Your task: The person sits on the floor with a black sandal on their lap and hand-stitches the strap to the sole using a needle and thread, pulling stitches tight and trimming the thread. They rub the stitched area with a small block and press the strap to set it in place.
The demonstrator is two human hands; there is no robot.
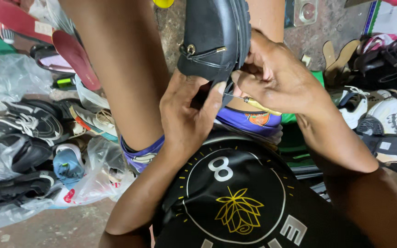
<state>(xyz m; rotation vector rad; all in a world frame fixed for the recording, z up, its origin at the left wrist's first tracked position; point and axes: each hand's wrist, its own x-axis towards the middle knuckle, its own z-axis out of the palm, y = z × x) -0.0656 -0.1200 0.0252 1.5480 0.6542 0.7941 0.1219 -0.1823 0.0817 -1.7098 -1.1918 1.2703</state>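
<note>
Your left hand [187, 115] clamps the black leather loafer [217, 36] at its heel. Your right hand [272, 76] pinches a yellow-handled awl [258, 104]. Expect stiff leather; hold near the sole edge.

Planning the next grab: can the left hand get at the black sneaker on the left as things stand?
Probably not right away: the left hand is gripping the black shoe, and the person's own leg lies between it and the black sneaker.
</note>
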